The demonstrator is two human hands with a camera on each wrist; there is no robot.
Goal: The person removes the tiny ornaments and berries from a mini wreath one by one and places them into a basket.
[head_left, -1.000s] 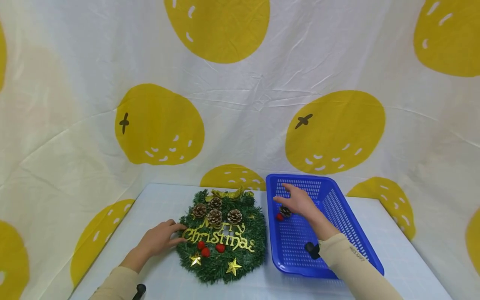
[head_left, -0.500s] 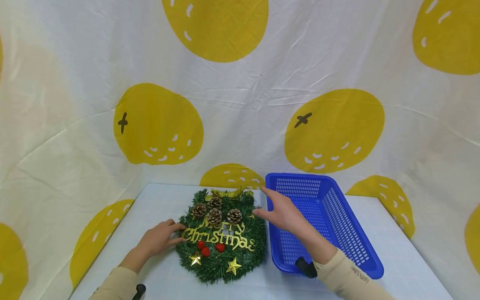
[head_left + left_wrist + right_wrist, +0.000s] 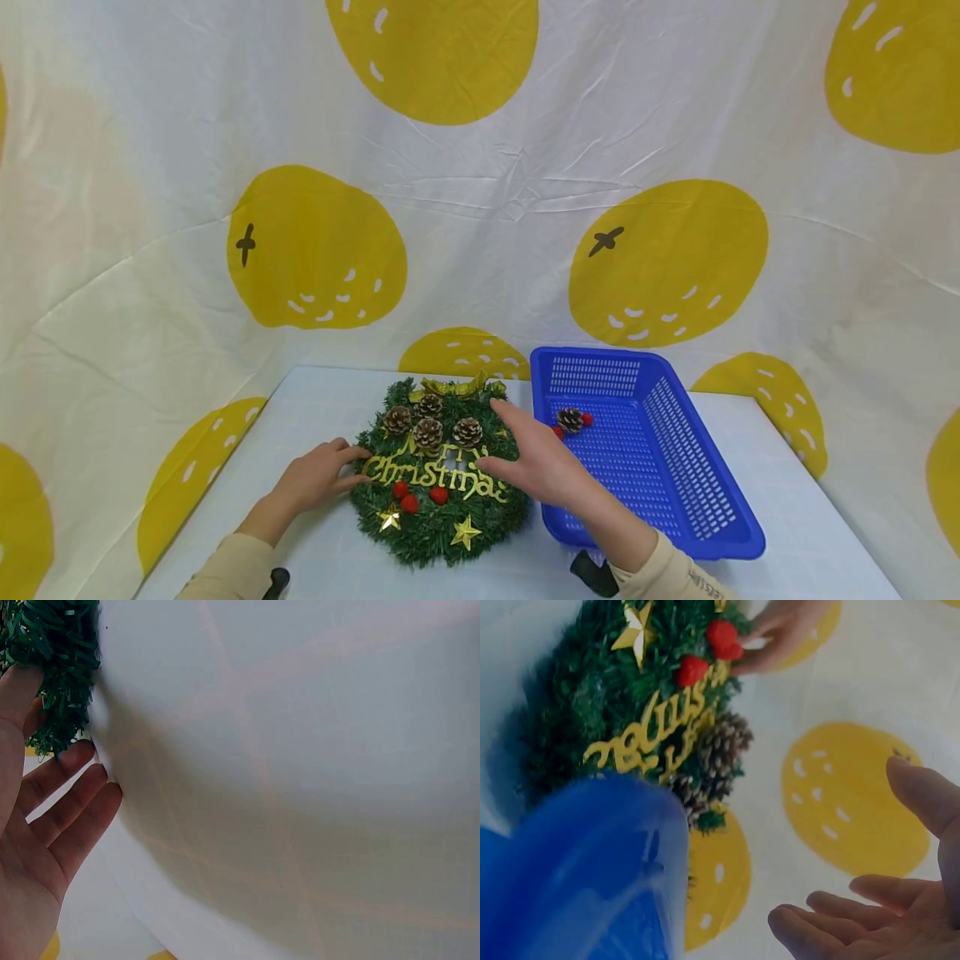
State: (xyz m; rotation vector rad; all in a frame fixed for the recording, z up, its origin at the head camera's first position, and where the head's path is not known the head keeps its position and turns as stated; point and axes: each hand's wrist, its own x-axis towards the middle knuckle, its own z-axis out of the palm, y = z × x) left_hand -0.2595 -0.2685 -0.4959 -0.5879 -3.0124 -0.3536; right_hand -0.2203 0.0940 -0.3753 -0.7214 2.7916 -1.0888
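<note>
A green Christmas wreath point(image 3: 420, 533) with pine cones, red berries, gold stars and gold "Merry Christmas" lettering lies on the pale table point(image 3: 322, 400). My left hand point(image 3: 318, 479) rests against the wreath's left edge point(image 3: 56, 671), fingers fairly straight. My right hand point(image 3: 528, 462) hovers open over the wreath's right side, fingers spread and holding nothing; its fingers point(image 3: 889, 900) show in the right wrist view above the wreath point(image 3: 592, 727). In the blue basket point(image 3: 705, 500) lie a loose pine cone point(image 3: 570, 419) and red berries point(image 3: 587, 419).
The basket stands just right of the wreath, its wall point(image 3: 607, 855) close beside the greenery. A white cloth with yellow fruit prints point(image 3: 667, 267) hangs behind and around the table. Bare table shows in front left point(image 3: 300, 787).
My right hand left the basket, where a pine cone and berries now lie, and moved left over the wreath's right side. The left hand stayed on the wreath's left edge.
</note>
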